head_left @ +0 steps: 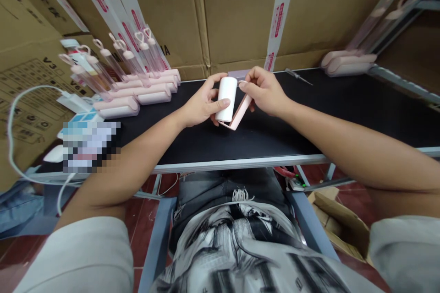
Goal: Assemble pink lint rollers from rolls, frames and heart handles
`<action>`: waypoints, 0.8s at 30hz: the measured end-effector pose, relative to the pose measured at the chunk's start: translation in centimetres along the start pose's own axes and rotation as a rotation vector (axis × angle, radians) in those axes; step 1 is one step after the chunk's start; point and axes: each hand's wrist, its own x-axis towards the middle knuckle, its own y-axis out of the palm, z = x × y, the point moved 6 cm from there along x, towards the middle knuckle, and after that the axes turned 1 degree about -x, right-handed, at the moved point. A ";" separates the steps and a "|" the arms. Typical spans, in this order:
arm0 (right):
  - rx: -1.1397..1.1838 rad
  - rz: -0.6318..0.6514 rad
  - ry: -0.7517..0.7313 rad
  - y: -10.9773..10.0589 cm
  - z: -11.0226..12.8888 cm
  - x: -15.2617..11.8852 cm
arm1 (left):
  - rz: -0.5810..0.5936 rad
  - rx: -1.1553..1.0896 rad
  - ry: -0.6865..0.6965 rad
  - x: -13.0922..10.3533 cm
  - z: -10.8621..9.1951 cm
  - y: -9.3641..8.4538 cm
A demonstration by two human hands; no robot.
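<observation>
My left hand (pixel 203 104) is closed round a white cylinder (pixel 227 96), its thumb across the front. A pink plastic cover piece (pixel 241 112) slants away from the cylinder's lower end, forming a V with it. The upper end of that pink piece is pinched in my right hand (pixel 263 91), between thumb and fingers. Both hands are above the black tabletop (pixel 202 144), near its middle. Behind them, partly hidden by my right hand, lies a pale purple flat item (pixel 237 74).
Several pink devices with clear tubes and loop tops (pixel 134 83) stand at the left, beside a power strip (pixel 80 121) with white cables. More pink devices (pixel 349 62) stand at the back right. A screwdriver (pixel 298 76) lies near the cardboard wall (pixel 237 18). An open carton (pixel 338 224) is below right.
</observation>
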 end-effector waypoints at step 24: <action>-0.150 -0.137 -0.144 1.1 1.1 -0.9 | 0.002 0.296 0.114 0.6 -0.4 0.6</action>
